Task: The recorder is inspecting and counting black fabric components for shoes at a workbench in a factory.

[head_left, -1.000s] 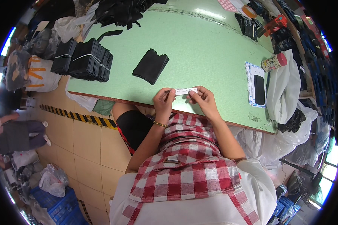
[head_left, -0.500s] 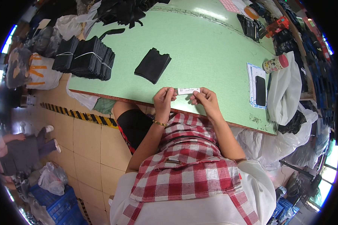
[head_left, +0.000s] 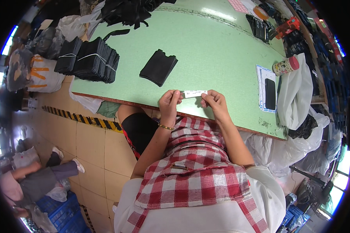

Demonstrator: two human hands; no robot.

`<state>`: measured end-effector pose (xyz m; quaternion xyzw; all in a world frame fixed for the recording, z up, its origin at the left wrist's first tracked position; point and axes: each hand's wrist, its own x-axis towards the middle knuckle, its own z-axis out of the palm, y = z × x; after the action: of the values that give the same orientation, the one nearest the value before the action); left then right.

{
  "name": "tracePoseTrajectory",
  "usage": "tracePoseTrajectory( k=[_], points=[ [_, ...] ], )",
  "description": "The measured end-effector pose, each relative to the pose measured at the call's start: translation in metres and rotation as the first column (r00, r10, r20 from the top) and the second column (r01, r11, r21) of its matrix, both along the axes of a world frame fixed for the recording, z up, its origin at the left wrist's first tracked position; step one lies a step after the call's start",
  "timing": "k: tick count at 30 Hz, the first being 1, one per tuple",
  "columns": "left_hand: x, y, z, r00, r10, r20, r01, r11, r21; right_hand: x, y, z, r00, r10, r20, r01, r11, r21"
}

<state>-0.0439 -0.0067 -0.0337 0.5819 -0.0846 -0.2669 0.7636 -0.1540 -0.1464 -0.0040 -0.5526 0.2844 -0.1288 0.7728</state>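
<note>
A small white printed label strip (head_left: 193,93) is stretched between my two hands, just above the near edge of the green table (head_left: 214,50). My left hand (head_left: 170,104) pinches its left end between thumb and forefinger. At the other end, my right hand (head_left: 215,104) pinches it the same way, the other fingers curled in. A little beyond my left hand lies a small stack of flat black pieces (head_left: 158,68) with a notched top edge. Farther left are thick bundles of similar black pieces (head_left: 92,59), tied with white bands.
At the right lie a black phone (head_left: 270,94) on papers, a red-lidded patterned can (head_left: 286,66) and a whitish plastic bag (head_left: 293,97). Loose black straps (head_left: 124,11) heap at the far left. A person (head_left: 42,176) walks on the tiled floor at left.
The label strip has tilted slightly, and my right hand's fingers have shifted a little on its end. At lower left, the other person has moved closer. The black stacks have stayed put.
</note>
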Motion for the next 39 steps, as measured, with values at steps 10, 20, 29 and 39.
tracePoseTrajectory(
  k=[10, 20, 29, 39],
  points=[
    [0.003, 0.001, -0.002, 0.995, -0.005, -0.102, -0.002, 0.998, -0.067, 0.002, 0.001, -0.006, 0.999, 0.019, 0.031, -0.014, 0.989, -0.15],
    [0.005, 0.002, -0.006, 0.996, -0.007, -0.092, -0.001, 0.996, -0.093, 0.002, 0.001, -0.004, 0.998, 0.049, 0.035, -0.043, 0.989, -0.142],
    [0.007, 0.002, -0.008, 0.993, -0.076, 0.088, 0.075, 0.997, 0.01, -0.005, -0.004, -0.014, 0.998, 0.065, 0.008, -0.064, 0.992, -0.106],
    [0.008, 0.002, -0.009, 0.994, -0.082, 0.078, 0.083, 0.996, -0.013, -0.003, -0.004, -0.009, 0.998, 0.061, -0.018, -0.062, 0.993, -0.097]
  ],
)
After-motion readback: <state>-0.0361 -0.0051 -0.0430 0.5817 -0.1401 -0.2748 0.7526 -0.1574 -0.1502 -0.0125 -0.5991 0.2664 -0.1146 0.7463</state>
